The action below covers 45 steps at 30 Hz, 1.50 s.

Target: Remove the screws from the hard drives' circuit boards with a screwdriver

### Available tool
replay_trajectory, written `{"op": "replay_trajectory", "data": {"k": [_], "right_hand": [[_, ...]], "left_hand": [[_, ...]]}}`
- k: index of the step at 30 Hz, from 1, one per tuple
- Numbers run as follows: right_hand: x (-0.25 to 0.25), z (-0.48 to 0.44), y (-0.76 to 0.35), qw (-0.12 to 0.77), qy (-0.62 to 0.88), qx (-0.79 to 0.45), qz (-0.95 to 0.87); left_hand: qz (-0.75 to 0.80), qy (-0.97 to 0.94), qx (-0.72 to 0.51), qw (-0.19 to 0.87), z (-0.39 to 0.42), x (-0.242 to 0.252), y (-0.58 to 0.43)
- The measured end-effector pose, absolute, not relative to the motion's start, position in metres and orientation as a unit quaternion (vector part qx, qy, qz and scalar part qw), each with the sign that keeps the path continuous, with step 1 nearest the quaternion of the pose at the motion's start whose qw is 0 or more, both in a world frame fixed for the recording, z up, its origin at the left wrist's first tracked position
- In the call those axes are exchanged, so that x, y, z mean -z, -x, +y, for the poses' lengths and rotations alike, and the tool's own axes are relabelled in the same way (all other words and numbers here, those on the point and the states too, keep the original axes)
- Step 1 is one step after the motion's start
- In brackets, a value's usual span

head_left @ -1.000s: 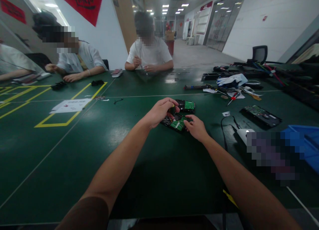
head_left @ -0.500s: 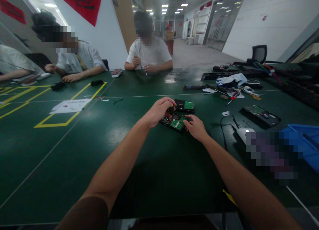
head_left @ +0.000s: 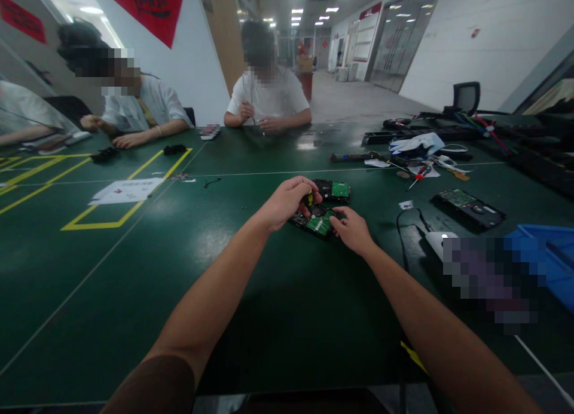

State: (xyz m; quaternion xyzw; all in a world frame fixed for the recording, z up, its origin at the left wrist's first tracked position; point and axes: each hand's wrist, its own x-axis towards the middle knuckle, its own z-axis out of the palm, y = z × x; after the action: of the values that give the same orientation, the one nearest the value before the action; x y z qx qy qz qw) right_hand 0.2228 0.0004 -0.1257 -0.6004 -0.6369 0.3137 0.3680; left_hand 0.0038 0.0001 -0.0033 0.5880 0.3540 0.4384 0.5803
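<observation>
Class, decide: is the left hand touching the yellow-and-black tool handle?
Touching. The head view shows the left hand with its grip closed around the yellow-and-black tool handle.

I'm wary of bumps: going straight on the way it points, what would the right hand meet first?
Probably the near drive; the right hand is at its right end, though contact is unclear.

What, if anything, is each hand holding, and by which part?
The left hand holds a yellow-black tool by its handle. The right hand is at the right end of the near drive; whether it grips is unclear.
</observation>
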Motion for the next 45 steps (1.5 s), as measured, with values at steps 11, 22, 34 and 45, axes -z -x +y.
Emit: {"op": "replay_trajectory", "data": {"k": [11,22,34,45], "right_hand": [[0.1238,-0.0003,-0.2224,0.367,0.602,-0.32,-0.633],[0.1216,-0.0014,-0.2227,0.364,0.605,-0.316,-0.634],[0.1246,-0.0004,-0.2219,0.371,0.604,-0.321,-0.628],[0.1246,0.0005,-0.2229,0.371,0.596,-0.322,-0.635]], "left_hand": [[0.306,-0.565,-0.482,0.596,-0.0006,0.0027,-0.0036],[0.316,-0.576,-0.474,0.586,0.0012,0.0036,-0.0027],[0.328,-0.578,-0.468,0.583,0.0015,0.0052,-0.0029],[0.337,-0.611,-0.439,0.566,-0.0003,0.0036,-0.0005]]}}
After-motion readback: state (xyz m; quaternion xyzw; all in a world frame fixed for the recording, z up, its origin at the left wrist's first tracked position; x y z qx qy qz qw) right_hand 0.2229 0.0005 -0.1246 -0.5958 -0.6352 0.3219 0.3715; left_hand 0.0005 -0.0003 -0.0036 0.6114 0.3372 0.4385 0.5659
